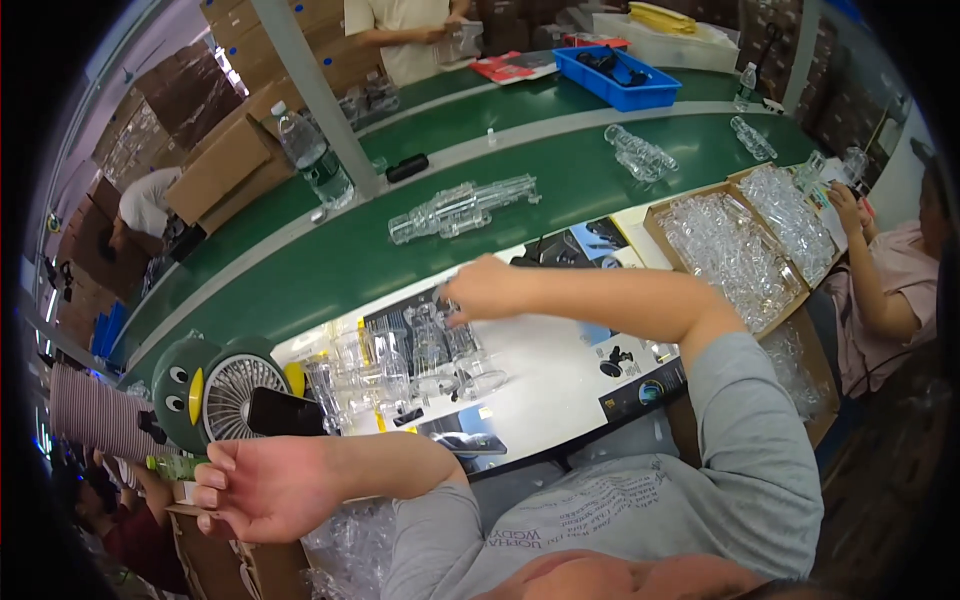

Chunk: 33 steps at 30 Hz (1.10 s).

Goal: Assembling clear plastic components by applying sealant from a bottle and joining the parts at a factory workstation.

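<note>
My right hand (486, 290) reaches over the white printed board and closes its fingers at the top of a clear plastic part (428, 338). The fingertips partly hide where they meet it. Beside it several more clear plastic parts (365, 365) lie close together on the board's left side. My left hand (268, 490) hangs near the board's lower left, its fingers loosely curled and slightly apart, with nothing visible in it. A dark phone (285, 411) leans against a green penguin-shaped fan (240, 390) just above that hand.
Across the green conveyor belt (330, 280) lie clear plastic pieces (460, 210). Cardboard boxes of clear parts (725, 245) stand at the right, near a co-worker's hand (848, 208). Further back are a blue bin (615, 80), a water bottle (312, 160) and another person (405, 40).
</note>
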{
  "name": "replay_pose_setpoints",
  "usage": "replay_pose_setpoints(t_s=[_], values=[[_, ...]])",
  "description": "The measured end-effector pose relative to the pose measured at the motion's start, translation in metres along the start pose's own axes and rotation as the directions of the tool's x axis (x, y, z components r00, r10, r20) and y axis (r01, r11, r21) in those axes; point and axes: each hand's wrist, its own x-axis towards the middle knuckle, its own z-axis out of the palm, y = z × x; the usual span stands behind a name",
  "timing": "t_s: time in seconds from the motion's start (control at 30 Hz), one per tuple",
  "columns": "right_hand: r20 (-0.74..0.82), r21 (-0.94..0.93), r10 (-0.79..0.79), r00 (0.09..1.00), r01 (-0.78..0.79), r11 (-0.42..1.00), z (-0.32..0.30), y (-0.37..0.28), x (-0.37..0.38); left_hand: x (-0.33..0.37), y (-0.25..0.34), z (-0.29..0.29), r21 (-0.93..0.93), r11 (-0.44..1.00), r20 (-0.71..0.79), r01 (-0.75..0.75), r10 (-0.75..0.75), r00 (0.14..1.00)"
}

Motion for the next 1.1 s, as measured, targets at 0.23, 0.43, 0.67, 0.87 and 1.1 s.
replay_pose_setpoints(t_s=[0.23, 0.43, 0.67, 0.87, 1.1], values=[[-0.053, 0.426, -0.257, 0.965, 0.254, 0.868, -0.001, 0.001, -0.027, 0.000, 0.002, 0.005, 0.264, 0.941, 0.398, 0.214, -0.308, 0.864], [-0.235, 0.720, -0.096, 0.967, 0.240, 0.651, -0.072, 0.004, -0.041, -0.016, -0.009, 0.026, 0.730, 0.673, 0.563, 0.119, -0.691, 0.454], [-0.119, 0.960, 0.061, 0.991, 0.099, 0.260, -0.112, -0.016, -0.041, -0.034, -0.022, 0.028, 0.611, 0.712, 0.720, 0.347, -0.682, 0.130], [-0.219, 0.931, -0.084, 0.972, 0.234, 0.279, -0.103, -0.017, -0.042, -0.039, -0.021, 0.027, 0.650, 0.713, 0.617, 0.264, -0.698, 0.364], [0.025, -0.040, -0.025, 0.999, 0.026, 0.999, -0.042, 0.052, -0.039, -0.018, -0.016, 0.017, 0.721, 0.664, 0.493, 0.199, -0.692, 0.527]])
